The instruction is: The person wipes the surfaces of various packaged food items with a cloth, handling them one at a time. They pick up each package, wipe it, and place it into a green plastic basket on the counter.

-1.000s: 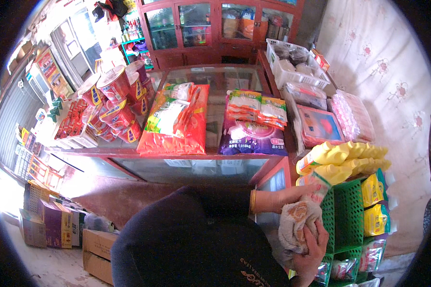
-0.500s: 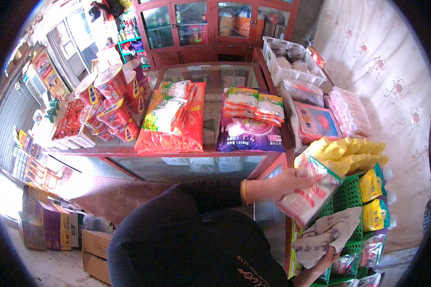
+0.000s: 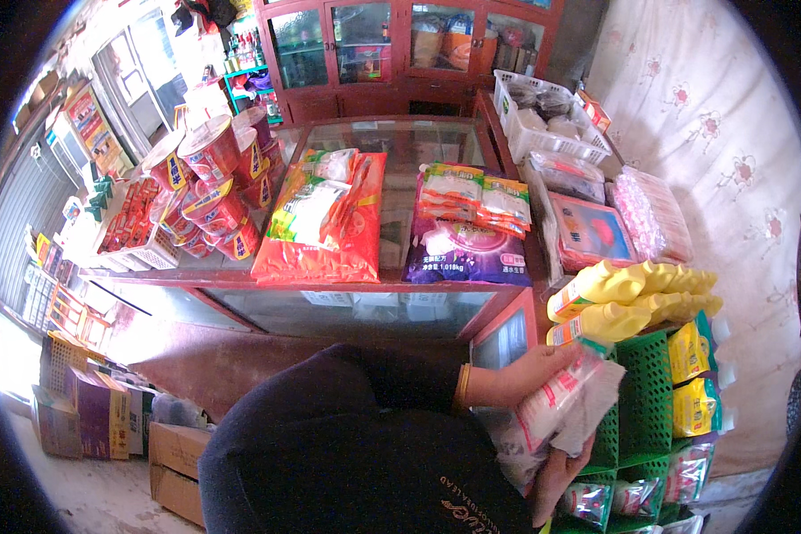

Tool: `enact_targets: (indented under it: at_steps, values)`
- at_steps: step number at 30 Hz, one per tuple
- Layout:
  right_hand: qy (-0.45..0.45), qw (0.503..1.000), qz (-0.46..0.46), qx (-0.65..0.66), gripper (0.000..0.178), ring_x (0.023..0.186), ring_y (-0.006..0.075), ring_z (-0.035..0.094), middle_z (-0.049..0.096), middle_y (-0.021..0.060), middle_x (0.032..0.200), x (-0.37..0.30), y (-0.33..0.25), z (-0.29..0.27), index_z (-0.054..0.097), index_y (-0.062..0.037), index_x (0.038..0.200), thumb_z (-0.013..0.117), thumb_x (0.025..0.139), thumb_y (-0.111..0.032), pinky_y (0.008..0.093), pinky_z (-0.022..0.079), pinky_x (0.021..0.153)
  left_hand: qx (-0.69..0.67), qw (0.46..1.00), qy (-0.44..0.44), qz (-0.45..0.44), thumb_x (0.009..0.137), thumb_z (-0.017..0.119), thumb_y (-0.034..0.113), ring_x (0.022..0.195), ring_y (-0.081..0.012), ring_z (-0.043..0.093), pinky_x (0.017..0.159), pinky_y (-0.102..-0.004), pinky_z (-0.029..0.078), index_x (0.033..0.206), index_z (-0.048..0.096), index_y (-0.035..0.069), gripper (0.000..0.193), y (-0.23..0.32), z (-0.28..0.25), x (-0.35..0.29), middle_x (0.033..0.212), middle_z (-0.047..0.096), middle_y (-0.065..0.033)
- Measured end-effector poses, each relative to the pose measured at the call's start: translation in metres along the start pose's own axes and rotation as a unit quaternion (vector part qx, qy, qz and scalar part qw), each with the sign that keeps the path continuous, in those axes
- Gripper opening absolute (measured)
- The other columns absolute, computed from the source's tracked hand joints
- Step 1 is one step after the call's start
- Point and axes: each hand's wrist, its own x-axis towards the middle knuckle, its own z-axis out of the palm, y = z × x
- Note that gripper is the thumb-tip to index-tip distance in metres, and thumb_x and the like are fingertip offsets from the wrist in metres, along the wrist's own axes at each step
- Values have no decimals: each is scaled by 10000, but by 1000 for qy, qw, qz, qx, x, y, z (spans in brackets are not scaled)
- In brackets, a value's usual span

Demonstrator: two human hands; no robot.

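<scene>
My left hand (image 3: 527, 372), with a yellow bangle at its wrist, grips the top of a clear plastic packet (image 3: 543, 411) with white contents and red print. The packet tilts over the near edge of the green basket rack. My right hand (image 3: 557, 476) is closed on a greyish cloth (image 3: 596, 399), which lies against the packet's right side. Part of the cloth and the right fingertips are hidden behind the packet. Just beyond my left hand are yellow bottles (image 3: 614, 287) in rows.
Green baskets (image 3: 645, 392) hold yellow pouches (image 3: 692, 353) and more packets. On the glass counter (image 3: 392, 142) lie red bags (image 3: 329, 240), a purple bag (image 3: 465, 249) and stacked noodle cups (image 3: 209, 147). A white basket (image 3: 587, 141) stands at the back right; cartons (image 3: 178, 463) sit on the floor.
The packet has moved down and toward me, away from the yellow bottles. My right hand has brought the cloth up and left, against the packet.
</scene>
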Motion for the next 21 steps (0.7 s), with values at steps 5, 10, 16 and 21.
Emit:
enact_targets:
  at_steps: [5,10,16,21]
  values:
    - [-107,988,107,8,553,1187,225,459,481,132,1309,-4,10,-6,413,5,1331,614,822,-69,343,351,1002,11,997,55,50,958,427,467,575,-99,585,490,-245,455,991,613,50,458,12,-12,14,757,629,-14]
    - [150,980,121,51,578,1168,253,472,444,145,1341,-17,25,-7,379,-12,1337,631,822,-89,373,386,988,139,988,-3,72,981,361,451,803,-148,615,696,-291,503,1126,562,22,495,-12,-13,23,924,631,-92]
    - [210,975,46,52,566,1107,293,512,453,167,1315,-6,31,-31,375,-75,1335,627,846,-205,405,449,924,163,965,-127,160,975,354,469,1251,-216,390,1061,-325,283,1424,172,32,653,-62,-4,9,1392,349,-163]
    - [246,967,68,3,586,1135,287,496,428,171,1337,-6,17,-26,350,-47,1346,626,847,-182,407,428,950,31,981,-177,-71,902,469,556,1321,-208,301,1079,-317,270,1468,-30,53,907,-29,6,-11,1486,204,-155]
